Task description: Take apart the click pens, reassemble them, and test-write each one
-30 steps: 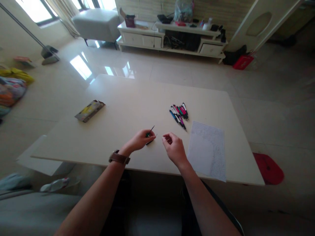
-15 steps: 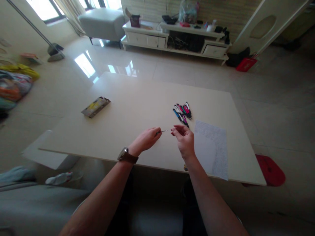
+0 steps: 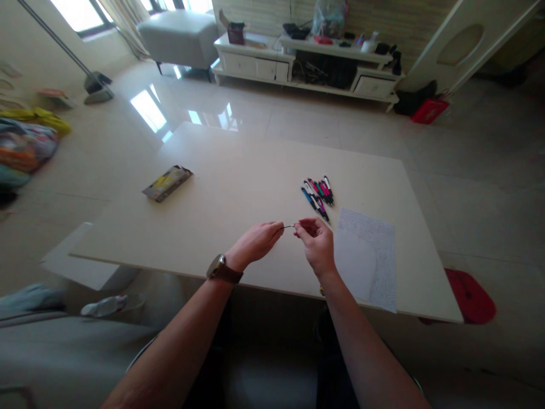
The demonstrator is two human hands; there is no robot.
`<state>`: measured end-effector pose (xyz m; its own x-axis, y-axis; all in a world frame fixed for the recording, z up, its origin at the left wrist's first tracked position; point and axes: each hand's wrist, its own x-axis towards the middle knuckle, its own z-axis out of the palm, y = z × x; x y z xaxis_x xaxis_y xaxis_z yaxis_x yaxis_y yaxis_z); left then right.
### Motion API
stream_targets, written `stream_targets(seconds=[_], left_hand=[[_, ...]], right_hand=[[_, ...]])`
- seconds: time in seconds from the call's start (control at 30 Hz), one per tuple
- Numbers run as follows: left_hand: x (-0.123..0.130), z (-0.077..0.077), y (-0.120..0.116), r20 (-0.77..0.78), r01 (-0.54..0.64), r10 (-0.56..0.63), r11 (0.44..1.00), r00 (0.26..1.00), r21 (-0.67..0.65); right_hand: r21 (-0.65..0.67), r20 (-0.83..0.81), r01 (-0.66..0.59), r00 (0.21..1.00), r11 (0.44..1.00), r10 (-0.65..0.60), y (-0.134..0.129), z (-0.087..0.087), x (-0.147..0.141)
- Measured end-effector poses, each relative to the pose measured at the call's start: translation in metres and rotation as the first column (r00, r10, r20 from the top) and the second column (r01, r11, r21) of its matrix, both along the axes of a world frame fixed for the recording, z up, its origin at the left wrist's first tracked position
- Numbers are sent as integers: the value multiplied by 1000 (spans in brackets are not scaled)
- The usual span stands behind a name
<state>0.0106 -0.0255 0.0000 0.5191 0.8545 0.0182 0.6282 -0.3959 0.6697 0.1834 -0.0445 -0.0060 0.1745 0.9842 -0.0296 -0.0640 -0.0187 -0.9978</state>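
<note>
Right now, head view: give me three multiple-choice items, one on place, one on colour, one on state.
1. Where do the pens lie?
A. beyond the sheet
B. inside the box
C. on the floor

2. What colour is the watch strap?
A. white
B. brown
C. blue

3. How do the hands stand?
A. both flat on the table
B. left hand and right hand pinch a thin refill between them
C. right one writes on the sheet

Key:
1 A: the pens lie on the table just past the sheet's far edge.
2 B: the band on the left wrist is brown.
3 B: fingertips meet at the refill.
</note>
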Motion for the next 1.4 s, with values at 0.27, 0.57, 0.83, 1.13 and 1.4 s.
stream_targets(seconds=[0.27,0.57,0.83,1.13,1.4], left_hand=[[1,2,0,-59,23,-23,1000,998,6],[3,-1,-2,-84,-3,3,1000,996,8],[-18,-19,7,-309,-247,212,966,927,-79],[-17,-28,7,-550,-252,116,951,827,-178],[-14,-49,7,-530,-212,70,954,845,-212]], right_hand=[[37,20,71,997,997,-72,1,0,1],[-61,121,-144,981,988,150,-5,-8,-7],[-116,320,-99,938,988,131,-7,-6,-4],[-109,434,-143,884,984,176,-7,1,0],[-119,520,-131,836,984,174,-7,4,18]])
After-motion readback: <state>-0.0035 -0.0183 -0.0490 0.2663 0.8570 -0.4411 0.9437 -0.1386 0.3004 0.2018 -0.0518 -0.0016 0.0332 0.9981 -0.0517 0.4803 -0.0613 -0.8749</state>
